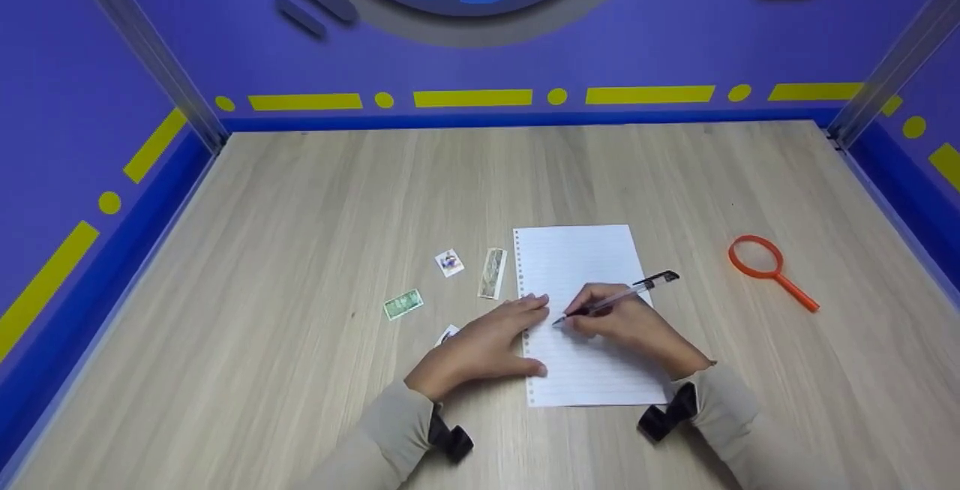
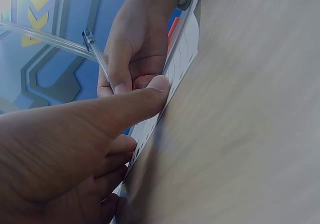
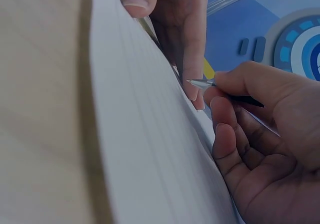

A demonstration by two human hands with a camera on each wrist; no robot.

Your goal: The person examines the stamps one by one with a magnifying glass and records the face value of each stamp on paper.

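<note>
The pen [image 1: 626,294] slants over the left part of the lined paper [image 1: 581,257], clip end raised. The right hand [image 1: 630,325] pinches it near the tip, apparently for fine control. The left hand [image 1: 480,344], fingers extended and gripping nothing, rests across the punched edge, presumably steadying the paper. Printed slips [image 1: 403,305] lie left; a magnifying glass [image 1: 796,293] lies right.
</note>
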